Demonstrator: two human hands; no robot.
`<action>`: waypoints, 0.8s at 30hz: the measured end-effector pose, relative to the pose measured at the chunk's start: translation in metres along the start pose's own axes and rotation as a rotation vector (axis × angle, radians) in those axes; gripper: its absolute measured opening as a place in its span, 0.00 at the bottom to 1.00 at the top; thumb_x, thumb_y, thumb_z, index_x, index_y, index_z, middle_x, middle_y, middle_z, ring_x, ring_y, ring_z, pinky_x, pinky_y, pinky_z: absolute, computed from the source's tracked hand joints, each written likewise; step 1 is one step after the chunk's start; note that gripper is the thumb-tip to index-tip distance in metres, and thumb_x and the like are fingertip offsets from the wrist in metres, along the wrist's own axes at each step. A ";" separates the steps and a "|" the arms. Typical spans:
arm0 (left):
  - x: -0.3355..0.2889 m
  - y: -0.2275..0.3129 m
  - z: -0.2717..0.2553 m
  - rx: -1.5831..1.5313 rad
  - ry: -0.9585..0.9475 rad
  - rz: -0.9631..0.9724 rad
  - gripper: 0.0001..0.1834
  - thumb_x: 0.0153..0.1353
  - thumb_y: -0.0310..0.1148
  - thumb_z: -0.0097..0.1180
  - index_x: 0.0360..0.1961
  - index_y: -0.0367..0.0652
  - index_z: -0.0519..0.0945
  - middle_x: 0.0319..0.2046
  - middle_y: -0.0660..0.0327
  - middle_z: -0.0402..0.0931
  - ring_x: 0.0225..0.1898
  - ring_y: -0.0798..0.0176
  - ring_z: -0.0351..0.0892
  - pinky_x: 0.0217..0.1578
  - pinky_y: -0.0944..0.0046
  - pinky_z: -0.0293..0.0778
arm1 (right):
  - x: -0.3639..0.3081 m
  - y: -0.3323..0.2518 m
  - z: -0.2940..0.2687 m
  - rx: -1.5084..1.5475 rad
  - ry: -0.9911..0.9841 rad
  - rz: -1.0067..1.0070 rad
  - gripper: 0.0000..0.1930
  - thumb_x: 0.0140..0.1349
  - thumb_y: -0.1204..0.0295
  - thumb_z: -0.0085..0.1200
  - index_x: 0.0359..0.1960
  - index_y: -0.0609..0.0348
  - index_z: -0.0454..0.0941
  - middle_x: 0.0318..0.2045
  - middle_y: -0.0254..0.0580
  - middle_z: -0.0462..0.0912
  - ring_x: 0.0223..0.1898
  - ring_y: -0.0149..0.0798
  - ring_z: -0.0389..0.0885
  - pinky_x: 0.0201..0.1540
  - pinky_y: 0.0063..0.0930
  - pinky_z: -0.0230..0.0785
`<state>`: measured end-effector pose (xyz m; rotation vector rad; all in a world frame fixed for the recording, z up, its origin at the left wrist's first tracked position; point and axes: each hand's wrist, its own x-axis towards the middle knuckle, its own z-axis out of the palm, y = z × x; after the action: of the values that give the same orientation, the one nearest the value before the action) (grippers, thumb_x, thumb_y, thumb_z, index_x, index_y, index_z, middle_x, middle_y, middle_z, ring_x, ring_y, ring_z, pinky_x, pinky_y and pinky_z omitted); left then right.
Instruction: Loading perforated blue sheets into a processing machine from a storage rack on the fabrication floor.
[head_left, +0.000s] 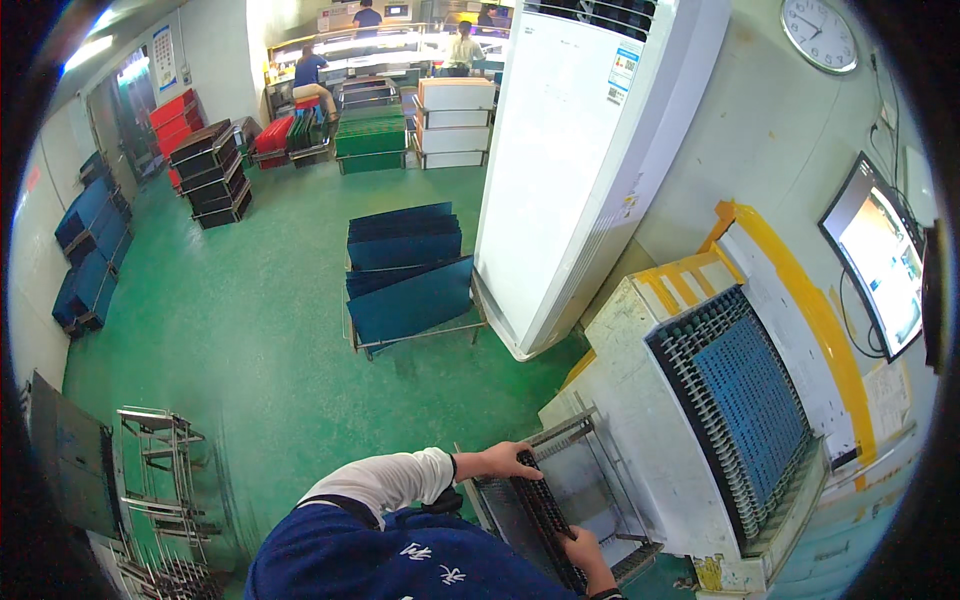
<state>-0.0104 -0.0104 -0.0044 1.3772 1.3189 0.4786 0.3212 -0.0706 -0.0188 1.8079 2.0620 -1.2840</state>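
Note:
At the bottom centre I hold a dark perforated board (543,512), tilted over a metal wire rack (640,545). My left hand (505,461), coming from a white sleeve, is closed on the board's upper end. Lower down, my right hand (588,556) grips its side edge near the bottom of the picture. A pale flat surface (590,490) shows inside the rack, beside the board. Right of the rack, a blue perforated panel (750,395) lies on the rows of rollers (690,385) of a white machine (640,370).
A tall white air conditioner (555,170) stands beyond the rack. A frame with blue boards (410,290) is on the green floor. Stacked dark racks (212,175) and an empty metal frame (165,475) stand leftward. A screen (880,260) hangs right. People (462,50) work far off.

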 end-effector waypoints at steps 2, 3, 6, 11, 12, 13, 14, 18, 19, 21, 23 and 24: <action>-0.001 -0.001 0.000 -0.001 0.009 -0.002 0.47 0.44 0.63 0.68 0.58 0.39 0.73 0.51 0.50 0.77 0.54 0.52 0.75 0.56 0.58 0.68 | -0.004 -0.010 -0.005 0.011 -0.028 0.017 0.28 0.57 0.48 0.56 0.48 0.61 0.80 0.42 0.56 0.83 0.46 0.55 0.81 0.50 0.41 0.71; -0.001 0.000 0.000 0.001 0.010 0.001 0.47 0.44 0.63 0.68 0.58 0.39 0.73 0.51 0.50 0.77 0.54 0.52 0.75 0.56 0.58 0.68 | -0.004 -0.008 -0.004 0.012 -0.025 0.019 0.28 0.57 0.48 0.56 0.48 0.61 0.80 0.42 0.56 0.83 0.46 0.55 0.81 0.50 0.41 0.71; -0.001 0.003 -0.001 0.002 -0.008 0.002 0.47 0.44 0.63 0.68 0.58 0.39 0.73 0.52 0.49 0.77 0.55 0.51 0.75 0.57 0.58 0.68 | -0.004 -0.005 -0.001 0.007 0.000 0.001 0.28 0.57 0.48 0.56 0.48 0.60 0.80 0.41 0.56 0.83 0.45 0.55 0.81 0.49 0.41 0.71; 0.001 -0.002 0.002 0.019 0.031 0.027 0.45 0.44 0.63 0.67 0.56 0.40 0.75 0.49 0.49 0.78 0.53 0.50 0.76 0.55 0.58 0.69 | -0.004 -0.004 -0.002 0.033 -0.002 0.019 0.28 0.57 0.49 0.57 0.48 0.60 0.80 0.41 0.56 0.84 0.45 0.56 0.81 0.48 0.42 0.71; 0.001 -0.004 0.003 0.027 0.060 0.050 0.43 0.45 0.63 0.66 0.53 0.40 0.76 0.46 0.49 0.79 0.50 0.50 0.78 0.53 0.58 0.71 | -0.003 -0.002 -0.001 0.033 -0.002 0.019 0.28 0.57 0.49 0.57 0.48 0.60 0.80 0.41 0.56 0.84 0.45 0.56 0.81 0.48 0.42 0.71; 0.003 -0.006 0.004 0.027 0.060 0.050 0.43 0.45 0.63 0.66 0.53 0.40 0.76 0.46 0.49 0.79 0.50 0.50 0.78 0.53 0.58 0.71 | -0.002 -0.001 0.000 0.025 0.009 0.015 0.28 0.57 0.49 0.57 0.48 0.60 0.80 0.40 0.56 0.83 0.45 0.56 0.81 0.48 0.42 0.71; 0.004 -0.008 0.005 0.028 0.065 0.053 0.43 0.45 0.64 0.66 0.53 0.40 0.76 0.46 0.49 0.79 0.50 0.50 0.77 0.53 0.58 0.71 | -0.001 0.000 0.000 0.018 0.020 0.012 0.27 0.57 0.49 0.57 0.48 0.59 0.80 0.40 0.57 0.83 0.45 0.55 0.81 0.48 0.42 0.71; 0.005 -0.010 0.005 0.028 0.060 0.038 0.43 0.44 0.64 0.66 0.53 0.40 0.76 0.47 0.49 0.78 0.52 0.50 0.77 0.54 0.58 0.70 | -0.004 -0.007 -0.002 0.030 0.018 0.008 0.26 0.57 0.49 0.57 0.46 0.59 0.81 0.36 0.55 0.84 0.41 0.53 0.83 0.45 0.41 0.72; 0.005 -0.010 0.005 0.028 0.059 0.039 0.43 0.44 0.64 0.66 0.53 0.40 0.76 0.47 0.49 0.78 0.52 0.50 0.77 0.54 0.58 0.70 | -0.003 -0.004 -0.001 0.053 0.005 0.020 0.25 0.57 0.49 0.56 0.45 0.59 0.81 0.33 0.53 0.84 0.38 0.52 0.83 0.43 0.41 0.72; 0.004 -0.008 0.005 0.019 0.074 0.045 0.44 0.44 0.65 0.66 0.53 0.40 0.76 0.48 0.49 0.78 0.52 0.49 0.76 0.55 0.57 0.70 | -0.002 0.000 0.001 0.076 -0.008 0.033 0.25 0.58 0.49 0.56 0.44 0.59 0.81 0.29 0.51 0.85 0.34 0.51 0.84 0.40 0.41 0.72; 0.003 -0.004 0.003 0.013 0.043 0.026 0.46 0.44 0.64 0.67 0.56 0.40 0.74 0.50 0.49 0.77 0.54 0.50 0.76 0.56 0.57 0.69 | -0.001 0.003 0.003 0.040 0.029 -0.007 0.24 0.58 0.49 0.56 0.43 0.59 0.81 0.24 0.47 0.84 0.29 0.48 0.83 0.36 0.40 0.72; 0.002 -0.002 0.001 0.004 0.015 0.006 0.48 0.43 0.63 0.68 0.58 0.40 0.73 0.52 0.49 0.77 0.55 0.50 0.75 0.57 0.57 0.68 | -0.001 0.001 0.002 0.039 0.027 -0.008 0.24 0.58 0.49 0.56 0.43 0.59 0.81 0.24 0.47 0.84 0.29 0.48 0.83 0.36 0.40 0.72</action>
<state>-0.0095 -0.0096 -0.0075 1.3838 1.3292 0.4910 0.3215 -0.0728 -0.0199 1.8455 2.0743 -1.3177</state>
